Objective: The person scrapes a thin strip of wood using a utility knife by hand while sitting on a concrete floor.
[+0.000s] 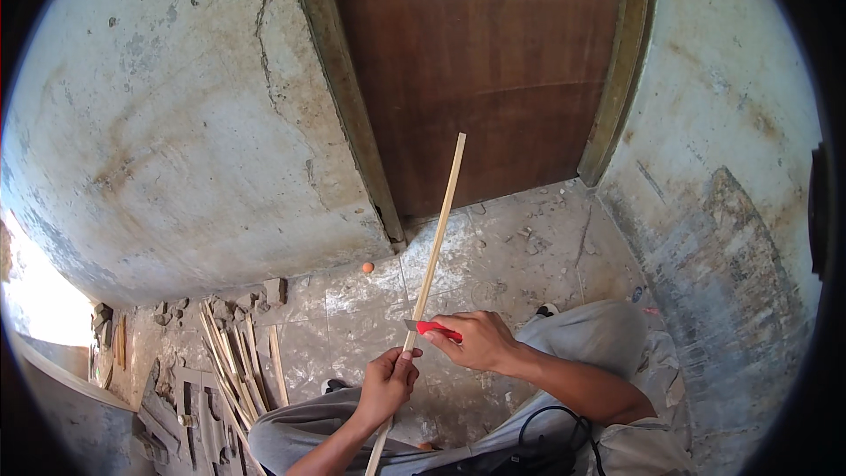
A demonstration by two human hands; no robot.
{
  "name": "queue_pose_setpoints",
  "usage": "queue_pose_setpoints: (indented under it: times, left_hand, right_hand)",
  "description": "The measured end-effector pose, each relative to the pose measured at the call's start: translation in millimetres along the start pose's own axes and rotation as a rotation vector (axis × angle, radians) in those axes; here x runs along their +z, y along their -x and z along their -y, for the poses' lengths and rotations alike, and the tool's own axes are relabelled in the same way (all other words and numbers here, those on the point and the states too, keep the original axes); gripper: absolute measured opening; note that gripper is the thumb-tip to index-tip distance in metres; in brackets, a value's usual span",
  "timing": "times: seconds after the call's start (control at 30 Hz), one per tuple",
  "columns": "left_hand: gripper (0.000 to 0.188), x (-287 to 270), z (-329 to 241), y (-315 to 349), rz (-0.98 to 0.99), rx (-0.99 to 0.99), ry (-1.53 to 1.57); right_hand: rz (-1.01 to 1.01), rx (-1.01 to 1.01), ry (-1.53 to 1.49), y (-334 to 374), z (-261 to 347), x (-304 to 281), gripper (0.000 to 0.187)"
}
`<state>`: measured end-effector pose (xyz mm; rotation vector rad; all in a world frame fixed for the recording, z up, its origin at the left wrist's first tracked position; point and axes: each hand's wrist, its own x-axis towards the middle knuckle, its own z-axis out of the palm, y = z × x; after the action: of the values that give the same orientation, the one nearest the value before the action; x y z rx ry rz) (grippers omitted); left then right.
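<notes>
A long, thin wooden strip (438,240) runs upright and slightly tilted in front of me, its lower end passing down between my legs. My left hand (389,381) is closed around the strip at its lower part. Just above that grip, my right hand (477,341) holds a red-handled utility knife (438,330). The knife's short blade lies across the strip, touching it or very close to it. My right fingers wrap the handle and hide part of it.
Several loose wooden strips (236,361) lean in a bundle at my left, beside grey broken pieces (196,410) on the floor. Stone chunks (275,291) and a small orange ball-like thing (368,268) lie near the left wall. A brown door (480,62) stands ahead.
</notes>
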<state>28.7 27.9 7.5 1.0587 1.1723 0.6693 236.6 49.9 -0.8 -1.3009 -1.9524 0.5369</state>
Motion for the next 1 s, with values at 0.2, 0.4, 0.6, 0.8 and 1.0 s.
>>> queue_pose_setpoints:
  times: [0.2, 0.4, 0.6, 0.8, 1.0]
  left_hand:
    - [0.027, -5, 13, -2, -0.053, 0.091, -0.138]
    - [0.027, -5, 15, -4, -0.019, 0.031, -0.01]
    - [0.027, -4, 10, 0, 0.029, 0.016, 0.057]
    - [0.03, -3, 10, 1, -0.009, 0.068, -0.076]
    - [0.03, -4, 12, 0, -0.031, 0.065, -0.107]
  right_hand:
    - [0.059, 0.018, 0.045, 1, 1, 0, 0.034]
    - [0.076, 0.025, 0.11, 2, 2, 0, 0.034]
    - [0.08, 0.032, 0.114, -1, 4, -2, 0.034]
    - [0.101, 0.105, 0.143, -1, 9, -3, 0.036]
    - [0.108, 0.074, 0.166, -3, 3, 2, 0.031]
